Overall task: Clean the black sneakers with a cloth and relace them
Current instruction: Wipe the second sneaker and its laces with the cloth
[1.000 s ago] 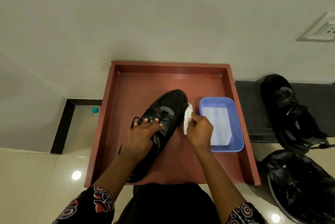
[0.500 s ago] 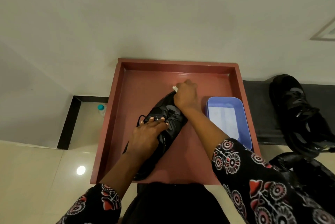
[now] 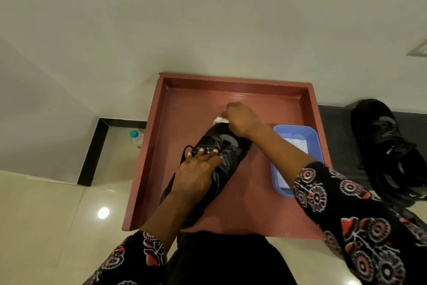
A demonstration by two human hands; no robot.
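A black sneaker (image 3: pixel 227 153) lies slantwise in the red tray (image 3: pixel 150 146), toe pointing away to the upper right. My left hand (image 3: pixel 196 171) rests flat over its laces and tongue, fingertips spread on the upper. At the toe, my right hand (image 3: pixel 240 117) grips a white cloth (image 3: pixel 220 120), of which only a small bunch shows at the left of the fist. The second black sneaker (image 3: pixel 388 144) lies outside the tray on a dark ledge at the right.
A blue plastic tub (image 3: pixel 314 139) with something white inside sits in the tray's right part, partly behind my right forearm. A small bottle with a teal cap (image 3: pixel 136 138) stands on the floor left of the tray. The wall runs just behind the tray.
My right hand carried the cloth from the shoe's right side, next to the tub, up to the toe. My left hand stayed on the laces.
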